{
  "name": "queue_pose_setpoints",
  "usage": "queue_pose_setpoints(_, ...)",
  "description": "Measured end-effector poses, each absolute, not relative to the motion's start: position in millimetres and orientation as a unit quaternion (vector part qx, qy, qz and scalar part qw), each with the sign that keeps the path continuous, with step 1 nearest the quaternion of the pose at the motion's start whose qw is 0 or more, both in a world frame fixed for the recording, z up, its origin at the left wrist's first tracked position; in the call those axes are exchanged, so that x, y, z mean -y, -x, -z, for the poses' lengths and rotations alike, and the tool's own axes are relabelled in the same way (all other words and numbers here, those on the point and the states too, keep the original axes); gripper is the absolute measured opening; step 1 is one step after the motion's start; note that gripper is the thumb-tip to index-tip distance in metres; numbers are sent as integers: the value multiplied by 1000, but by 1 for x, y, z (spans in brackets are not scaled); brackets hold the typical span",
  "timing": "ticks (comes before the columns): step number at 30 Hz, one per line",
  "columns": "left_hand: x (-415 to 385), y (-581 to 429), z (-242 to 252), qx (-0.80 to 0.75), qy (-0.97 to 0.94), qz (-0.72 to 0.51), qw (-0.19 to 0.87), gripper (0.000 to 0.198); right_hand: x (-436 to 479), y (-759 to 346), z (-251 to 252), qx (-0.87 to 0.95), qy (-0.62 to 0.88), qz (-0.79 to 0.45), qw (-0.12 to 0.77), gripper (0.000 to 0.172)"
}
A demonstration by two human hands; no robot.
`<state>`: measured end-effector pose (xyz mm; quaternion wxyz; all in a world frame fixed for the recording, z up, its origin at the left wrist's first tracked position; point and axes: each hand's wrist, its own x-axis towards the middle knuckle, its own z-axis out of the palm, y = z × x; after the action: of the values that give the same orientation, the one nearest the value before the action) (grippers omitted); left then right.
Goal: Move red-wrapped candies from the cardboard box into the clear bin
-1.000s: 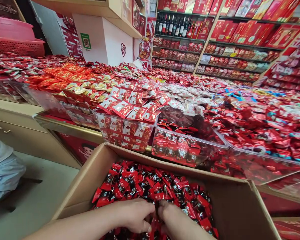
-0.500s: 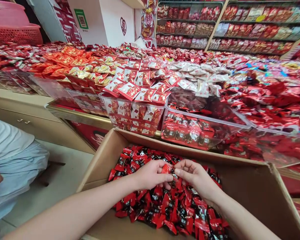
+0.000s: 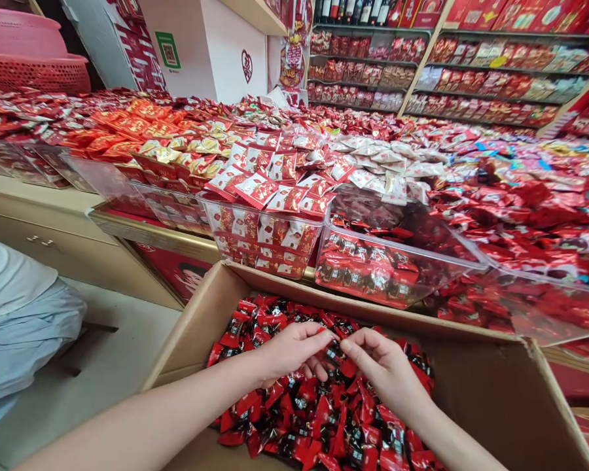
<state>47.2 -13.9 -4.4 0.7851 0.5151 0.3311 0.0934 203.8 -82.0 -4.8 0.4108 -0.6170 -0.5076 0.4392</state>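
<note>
A wrapped candy point(image 3: 334, 352) in a red and black wrapper is held between my two hands, over a cardboard box point(image 3: 491, 386). The thumb and index finger of my left hand point(image 3: 297, 350) pinch its left end, while the other fingers curl loosely below. From the other side, my right hand point(image 3: 375, 356) grips the right end between thumb and index finger. Beneath both hands lies a heap of like candies point(image 3: 319, 412) in the box, partly hidden by my forearms.
Clear plastic bins point(image 3: 265, 229) full of wrapped sweets line the counter beyond the box. One bin point(image 3: 368, 268) holds similar red and black candies. At left sits a person in light clothes point(image 3: 24, 327). Stocked shelves point(image 3: 373, 65) and pink baskets point(image 3: 34, 72) stand behind.
My view has tilted up slightly, so scene items sit lower. The candy stays between my hands; its red end, visible before at the left fingers, is now mostly covered.
</note>
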Motion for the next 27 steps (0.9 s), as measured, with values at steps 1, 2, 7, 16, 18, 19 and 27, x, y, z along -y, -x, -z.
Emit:
queue_pose_setpoints(1,14,-46,3,-325,-488,-85,806,37,83,-203,4,524,615,-429,403,27)
queue_pose_setpoints(2,14,-46,2,-318,-459,-82,826,38,83,-203,2,535,614,-424,397,26)
queue_pose_setpoints(7,15,-44,-4,-298,-381,-109,869,28,86,-199,-3,553,572,-445,410,19)
queue_pose_setpoints(16,12,-40,-5,-292,-356,-127,879,29,87,-195,-7,696,544,-288,371,7)
queue_pose_setpoints(18,10,-38,-6,-271,-341,-136,890,43,88,-197,-20,736,520,-219,375,12)
queue_pose_setpoints(19,9,-37,-5,-266,-335,-140,893,49,89,-199,-30,756,503,-177,380,16)
queue_pose_setpoints(27,5,-39,24,-306,-325,-130,885,43,24,-241,-158,716,603,136,324,4)
